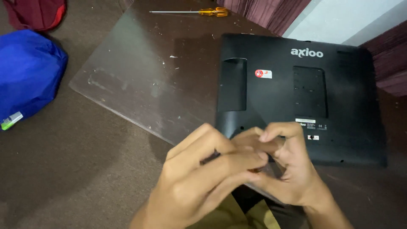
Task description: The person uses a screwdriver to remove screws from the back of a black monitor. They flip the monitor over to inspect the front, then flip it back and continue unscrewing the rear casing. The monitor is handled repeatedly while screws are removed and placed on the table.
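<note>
The fingers [237,163] of both hands are curled in and bunched together at the near edge of the scene, their tips meeting around something small and dark that shows only as a sliver between them; what it is cannot be told, and whether either hand truly grips it cannot be told either. The left hand [199,178] comes in from the near left, knuckles up, its fingers folded toward the right. The right hand [288,165] meets it from the near right, with the forefinger bent over the top and the thumb tucked beneath. Both hands hover over the near left corner of a black monitor back cover [296,97], which lies face down with its rear panel up. That panel shows a tall recessed slot on its left part, a square recessed mounting plate on its right part, a small red and white sticker between them, and a pale label near the hands. The cover rests on a dark brown board [140,80] that serves as the counter, scuffed and speckled with pale crumbs, and set at an angle on the brown floor [63,169]. At the far edge of the board lies a screwdriver [190,12] with an orange handle, well apart from the hands. On the floor to the far left sits a blue bag [29,72], with a dark red cloth [36,12] just beyond it.
</note>
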